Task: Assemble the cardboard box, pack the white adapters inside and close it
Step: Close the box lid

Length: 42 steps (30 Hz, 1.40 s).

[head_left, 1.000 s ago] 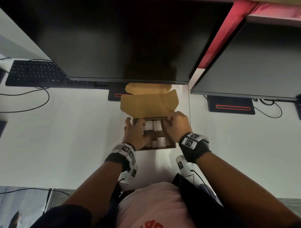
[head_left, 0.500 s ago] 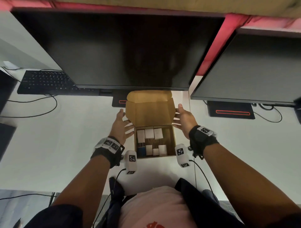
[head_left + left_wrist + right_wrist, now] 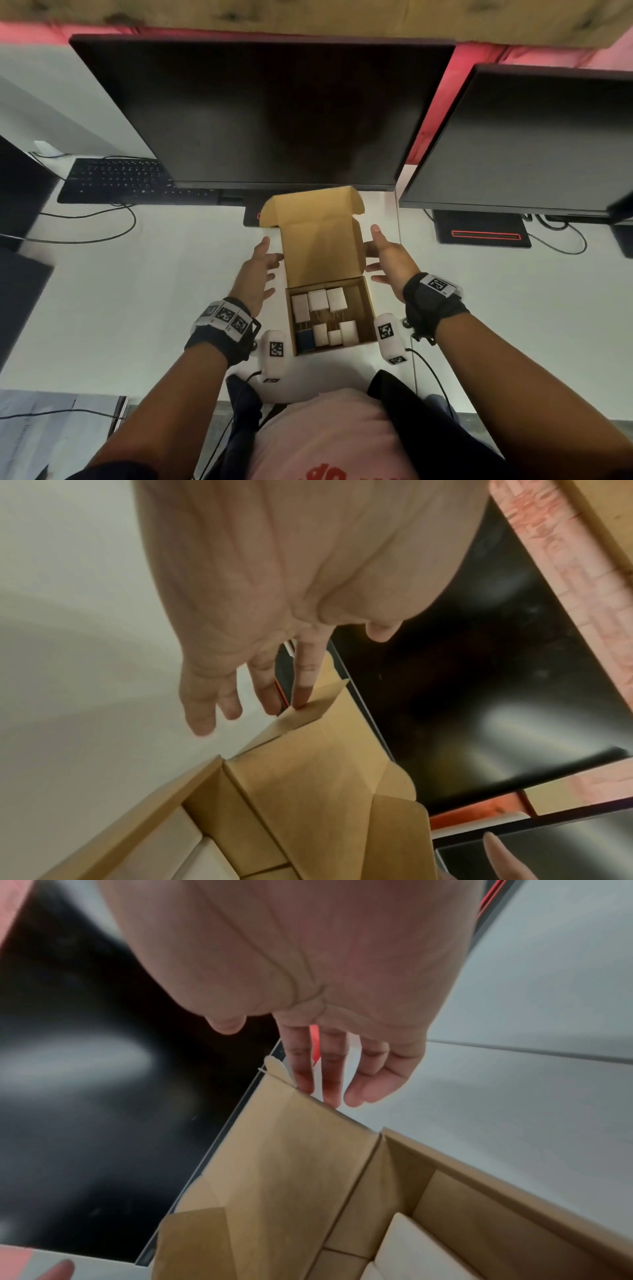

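Observation:
The brown cardboard box [image 3: 368, 310] sits on the white desk in front of me, its lid [image 3: 320, 250] standing up behind it. Several white adapters [image 3: 318, 299] and one dark blue item [image 3: 305, 339] lie inside. My left hand [image 3: 262, 265] is at the lid's left edge with fingers straight; in the left wrist view its fingertips [image 3: 303, 696] touch the lid's side flap [image 3: 315, 710]. My right hand [image 3: 383, 255] mirrors it at the lid's right edge, fingertips [image 3: 304, 1080] against the cardboard lid [image 3: 291, 1164]. Neither hand curls round anything.
A large dark monitor [image 3: 267, 113] hangs right behind the lid, with its stand base [image 3: 251, 214] just left of the flap. A second monitor [image 3: 534, 144] stands at the right, a black keyboard [image 3: 120, 180] with cables at the left. Bare white desk [image 3: 154, 291] lies either side of the box.
Both hands have left the adapters inside the box and moved outward and away from me to the sides of the upright lid. The lid stands more upright now.

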Available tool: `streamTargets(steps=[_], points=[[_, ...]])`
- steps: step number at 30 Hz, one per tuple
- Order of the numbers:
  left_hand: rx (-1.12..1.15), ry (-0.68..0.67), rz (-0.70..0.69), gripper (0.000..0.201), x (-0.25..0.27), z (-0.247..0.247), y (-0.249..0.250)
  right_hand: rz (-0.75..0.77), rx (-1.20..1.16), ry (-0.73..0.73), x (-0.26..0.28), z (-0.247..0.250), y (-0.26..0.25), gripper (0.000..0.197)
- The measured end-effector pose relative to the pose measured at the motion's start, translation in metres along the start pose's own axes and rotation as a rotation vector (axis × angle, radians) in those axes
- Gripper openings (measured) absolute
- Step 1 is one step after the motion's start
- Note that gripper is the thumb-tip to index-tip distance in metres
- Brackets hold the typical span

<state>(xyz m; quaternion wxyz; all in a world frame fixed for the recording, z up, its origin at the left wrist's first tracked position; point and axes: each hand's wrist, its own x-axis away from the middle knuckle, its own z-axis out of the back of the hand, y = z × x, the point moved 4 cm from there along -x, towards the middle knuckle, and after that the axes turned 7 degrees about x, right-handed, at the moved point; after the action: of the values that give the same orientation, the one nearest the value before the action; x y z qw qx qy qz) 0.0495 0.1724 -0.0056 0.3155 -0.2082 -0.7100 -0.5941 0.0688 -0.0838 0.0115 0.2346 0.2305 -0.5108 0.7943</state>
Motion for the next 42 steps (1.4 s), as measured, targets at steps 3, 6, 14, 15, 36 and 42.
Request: streamTargets(steps=[3,6,14,15,36,42], points=[[0.007,0.006,-0.062,0.056,0.005,0.003,0.002,-0.012,-0.115,0.022,0.005,0.006,0.003,0.063],[0.127,-0.033,-0.029,0.063,0.009,0.009,-0.01,-0.039,-0.227,0.015,0.014,0.012,0.013,0.061],[-0.033,-0.038,-0.01,0.054,0.015,0.026,-0.049,-0.078,-0.139,-0.159,0.027,0.011,0.058,0.073],[-0.17,-0.031,-0.044,0.046,0.015,0.026,-0.052,-0.066,-0.044,-0.142,0.028,0.009,0.063,0.066],[-0.841,0.158,-0.174,0.053,-0.003,0.0,-0.065,-0.042,0.386,-0.014,0.013,-0.019,0.113,0.052],[-0.508,-0.039,0.011,0.037,-0.002,0.024,-0.099,-0.073,0.012,-0.144,0.024,-0.015,0.14,0.026]])
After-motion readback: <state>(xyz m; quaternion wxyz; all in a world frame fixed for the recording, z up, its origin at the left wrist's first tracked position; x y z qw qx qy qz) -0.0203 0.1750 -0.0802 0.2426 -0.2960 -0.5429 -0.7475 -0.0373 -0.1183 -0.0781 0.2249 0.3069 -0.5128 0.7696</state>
